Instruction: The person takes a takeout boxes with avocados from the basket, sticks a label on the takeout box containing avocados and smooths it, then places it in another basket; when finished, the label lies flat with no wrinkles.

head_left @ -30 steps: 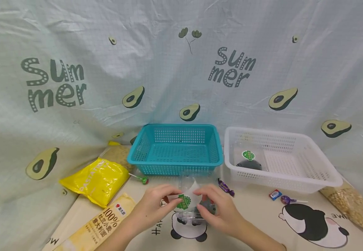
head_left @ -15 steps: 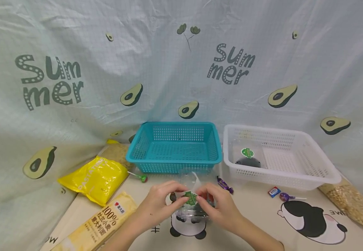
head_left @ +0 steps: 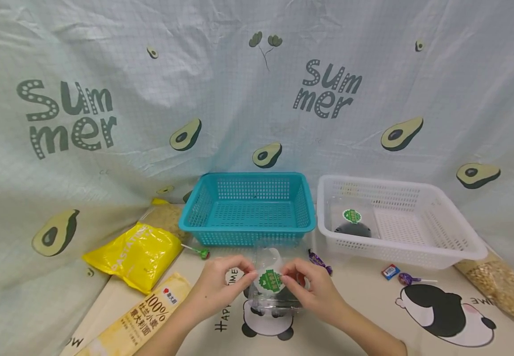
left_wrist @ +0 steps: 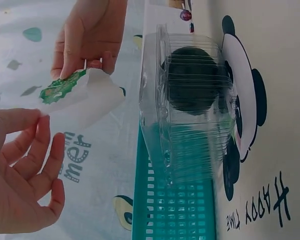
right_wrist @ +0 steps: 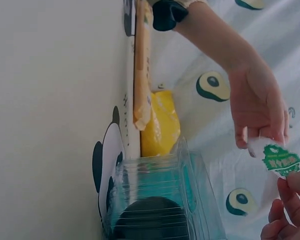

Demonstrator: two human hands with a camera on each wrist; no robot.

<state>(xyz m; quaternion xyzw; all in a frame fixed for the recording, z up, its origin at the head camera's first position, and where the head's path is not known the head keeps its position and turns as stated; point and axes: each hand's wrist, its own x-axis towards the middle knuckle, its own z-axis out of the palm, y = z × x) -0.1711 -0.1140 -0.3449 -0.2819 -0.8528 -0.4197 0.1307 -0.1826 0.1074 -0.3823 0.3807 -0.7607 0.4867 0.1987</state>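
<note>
A green-and-white sticker (head_left: 270, 281) with white backing paper (left_wrist: 97, 97) is held up between both hands. My left hand (head_left: 221, 284) pinches the left edge of the paper between thumb and finger. On the other side, my right hand (head_left: 312, 287) pinches the green printed edge. Below and behind the sticker, a clear plastic clamshell box (left_wrist: 160, 130) stands on the table, apart from the hands in the left wrist view. Inside it sits a dark round thing (left_wrist: 192, 80), whose kind I cannot tell.
Behind the box stand a teal basket (head_left: 248, 230) and a white basket (head_left: 417, 252), which holds a similar labelled box (head_left: 352, 225). Yellow pasta bags (head_left: 139, 257) lie left. A green lollipop (head_left: 203, 253), purple candy (head_left: 319, 262), small candy (head_left: 390, 271) and purple lollipop (head_left: 406, 279) lie around.
The hands first drew together around the sticker, then moved slightly apart. The sticker has turned from a slanted, curled position near the left hand to facing the head camera between both hands.
</note>
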